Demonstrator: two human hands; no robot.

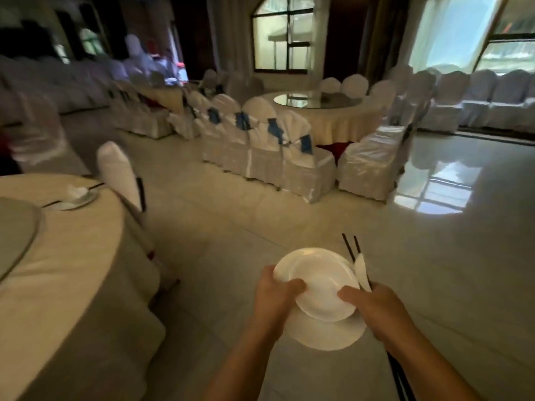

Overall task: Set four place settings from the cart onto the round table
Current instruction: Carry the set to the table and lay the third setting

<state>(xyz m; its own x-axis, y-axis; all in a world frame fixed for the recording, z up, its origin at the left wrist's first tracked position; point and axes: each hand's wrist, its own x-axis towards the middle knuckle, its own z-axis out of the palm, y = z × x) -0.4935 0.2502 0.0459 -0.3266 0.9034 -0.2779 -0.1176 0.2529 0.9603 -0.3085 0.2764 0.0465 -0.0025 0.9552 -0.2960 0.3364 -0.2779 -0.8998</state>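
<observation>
My left hand (278, 287) grips the stacked white plates (318, 285) while my right hand (373, 305) pinches chopsticks (351, 250) and spoon (362, 270) against their rim, one carry toward the round table (86, 256) at left.

Banquet hall — round clothed desks (72, 256) with glass turntables (315, 100), rows of white-covered chairs (266, 146) with blue sashes, polished tile floor (405, 270), tall arched windows (282, 33).

Both bare forearms reach forward; the left hand (276, 289) and right hand (373, 303) curl their fingers in a grip, thumbs on top.
</observation>
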